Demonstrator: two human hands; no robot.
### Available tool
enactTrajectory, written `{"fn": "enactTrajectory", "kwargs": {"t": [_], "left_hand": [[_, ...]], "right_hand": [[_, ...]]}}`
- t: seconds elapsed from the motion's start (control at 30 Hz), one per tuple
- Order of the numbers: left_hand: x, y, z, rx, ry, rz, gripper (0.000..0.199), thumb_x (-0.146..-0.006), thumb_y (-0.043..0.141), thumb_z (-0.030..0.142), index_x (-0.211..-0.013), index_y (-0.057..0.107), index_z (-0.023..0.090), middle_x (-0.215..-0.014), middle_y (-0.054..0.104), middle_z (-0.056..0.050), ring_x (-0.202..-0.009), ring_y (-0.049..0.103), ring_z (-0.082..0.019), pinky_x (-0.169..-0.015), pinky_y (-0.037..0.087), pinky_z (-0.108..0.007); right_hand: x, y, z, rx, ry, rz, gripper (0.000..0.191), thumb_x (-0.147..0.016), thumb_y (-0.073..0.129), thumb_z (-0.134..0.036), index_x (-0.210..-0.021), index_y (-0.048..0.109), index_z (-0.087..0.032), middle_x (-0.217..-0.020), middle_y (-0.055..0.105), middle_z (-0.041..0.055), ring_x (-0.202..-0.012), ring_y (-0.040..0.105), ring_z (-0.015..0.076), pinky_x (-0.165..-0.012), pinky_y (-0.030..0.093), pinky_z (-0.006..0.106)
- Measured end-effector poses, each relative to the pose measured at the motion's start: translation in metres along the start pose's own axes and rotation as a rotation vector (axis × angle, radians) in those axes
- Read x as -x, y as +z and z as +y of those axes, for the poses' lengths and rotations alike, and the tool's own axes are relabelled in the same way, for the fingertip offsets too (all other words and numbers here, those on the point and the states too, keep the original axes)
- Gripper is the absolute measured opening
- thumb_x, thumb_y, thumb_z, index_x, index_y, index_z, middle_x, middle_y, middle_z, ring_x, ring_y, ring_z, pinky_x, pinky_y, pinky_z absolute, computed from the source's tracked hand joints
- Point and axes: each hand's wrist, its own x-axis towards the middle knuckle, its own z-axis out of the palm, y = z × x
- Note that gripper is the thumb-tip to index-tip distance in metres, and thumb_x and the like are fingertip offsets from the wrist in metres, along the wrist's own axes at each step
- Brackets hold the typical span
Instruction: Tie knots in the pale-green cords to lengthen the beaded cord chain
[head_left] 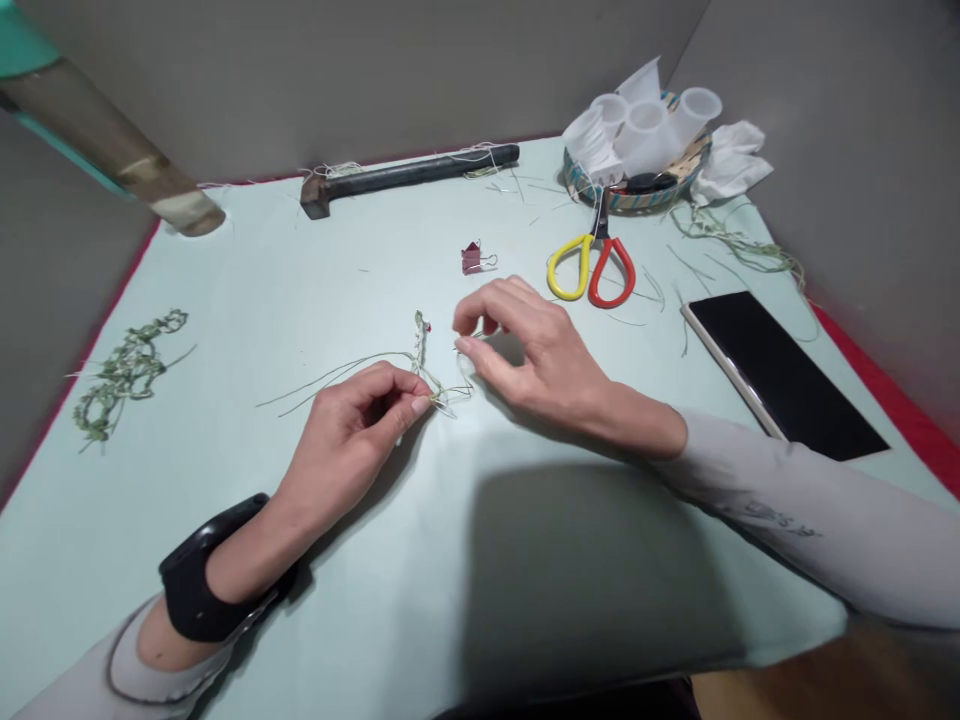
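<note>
A small knotted cord braid (420, 342), pale green and white with a reddish spot near its top, lies at the middle of the table. Thin green strands trail from it to the left and down to the fingers. My left hand (360, 425) pinches cord strands between thumb and index finger just below the braid. To the right of it, my right hand (529, 345) has thumb and index finger close together at a thin looped strand; the fingertips meet the cord's end there. A maroon binder clip (472, 258) lies beyond my right hand.
Scissors (592, 268) with yellow and red handles lie near a woven basket (637, 200) of white plastic cups. A phone (784, 375) is at the right, a hammer (409, 178) at the back. Knotted green cord pieces (127, 375) lie left; a bottle-like object (127, 140) stands back left.
</note>
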Motion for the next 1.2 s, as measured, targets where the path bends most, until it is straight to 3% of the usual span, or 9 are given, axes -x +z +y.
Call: {"fn": "enactTrajectory", "kwargs": {"t": [0.23, 0.37, 0.63, 0.77, 0.87, 0.93, 1.03, 1.2], "left_hand": [[0.003, -0.001, 0.0, 0.046, -0.025, 0.008, 0.016, -0.086, 0.077, 0.04, -0.08, 0.078, 0.025, -0.07, 0.066, 0.002, -0.064, 0.05, -0.017, -0.062, 0.041, -0.032], [0.003, -0.001, 0.001, 0.045, -0.028, 0.007, 0.018, -0.086, 0.077, 0.041, -0.079, 0.078, 0.025, -0.071, 0.068, 0.001, -0.062, 0.05, -0.016, -0.059, 0.039, -0.032], [0.003, -0.002, -0.001, 0.001, 0.026, 0.038, 0.015, -0.087, 0.078, 0.038, -0.079, 0.08, 0.027, -0.075, 0.073, 0.002, -0.063, 0.053, -0.016, -0.061, 0.042, -0.032], [0.006, -0.002, -0.004, -0.037, 0.095, 0.091, 0.008, -0.088, 0.079, 0.033, -0.083, 0.083, 0.029, -0.083, 0.078, 0.002, -0.069, 0.059, -0.017, -0.072, 0.049, -0.033], [0.008, -0.002, -0.008, -0.057, 0.127, 0.115, 0.013, -0.092, 0.078, 0.033, -0.102, 0.085, 0.03, -0.083, 0.078, 0.003, -0.07, 0.063, -0.017, -0.072, 0.051, -0.032], [0.009, -0.001, -0.011, -0.083, 0.149, 0.127, 0.017, -0.094, 0.078, 0.033, -0.11, 0.083, 0.029, -0.079, 0.077, 0.004, -0.069, 0.065, -0.017, -0.069, 0.052, -0.031], [0.009, -0.001, -0.014, -0.156, 0.227, 0.111, 0.007, -0.096, 0.077, 0.032, -0.098, 0.082, 0.027, -0.082, 0.08, 0.001, -0.072, 0.069, -0.019, -0.069, 0.053, -0.032], [0.009, -0.001, -0.016, -0.294, 0.421, 0.076, 0.02, -0.1, 0.067, 0.021, -0.088, 0.082, 0.026, -0.088, 0.081, -0.003, -0.078, 0.072, -0.021, -0.071, 0.054, -0.033]], "right_hand": [[0.022, 0.015, -0.016, 0.151, -0.103, -0.111, 0.026, -0.11, 0.063, -0.04, -0.091, 0.065, -0.022, -0.092, 0.066, 0.0068, -0.087, 0.048, 0.0231, -0.081, 0.037, 0.04], [0.022, 0.019, -0.015, 0.167, -0.053, -0.146, 0.018, -0.109, 0.058, -0.024, -0.093, 0.066, -0.02, -0.097, 0.067, 0.0102, -0.092, 0.047, 0.0243, -0.084, 0.034, 0.042], [0.018, 0.009, -0.015, -0.146, 0.077, -0.192, 0.018, -0.108, 0.058, -0.026, -0.094, 0.068, -0.022, -0.098, 0.068, 0.0054, -0.092, 0.059, 0.0196, -0.084, 0.047, 0.035], [0.012, -0.004, -0.019, -0.326, 0.223, -0.194, 0.017, -0.109, 0.058, -0.03, -0.095, 0.064, -0.022, -0.086, 0.067, -0.0014, -0.071, 0.058, 0.0125, -0.069, 0.047, 0.029], [0.008, -0.012, -0.019, -0.393, 0.306, -0.172, 0.019, -0.112, 0.051, -0.035, -0.097, 0.057, -0.024, -0.076, 0.062, -0.0054, -0.059, 0.052, 0.0104, -0.06, 0.043, 0.027], [0.005, -0.015, -0.015, -0.374, 0.321, -0.12, 0.019, -0.111, 0.054, -0.036, -0.095, 0.055, -0.025, -0.072, 0.055, -0.007, -0.061, 0.049, 0.0113, -0.062, 0.041, 0.028], [-0.001, -0.018, -0.005, -0.281, 0.315, -0.053, 0.018, -0.106, 0.06, -0.034, -0.091, 0.058, -0.024, -0.072, 0.05, -0.0066, -0.068, 0.045, 0.0128, -0.068, 0.038, 0.03], [-0.015, -0.013, 0.007, -0.061, 0.324, -0.022, 0.016, -0.101, 0.06, -0.024, -0.085, 0.058, -0.023, -0.07, 0.052, -0.0058, -0.068, 0.044, 0.0141, -0.074, 0.036, 0.033]]}}
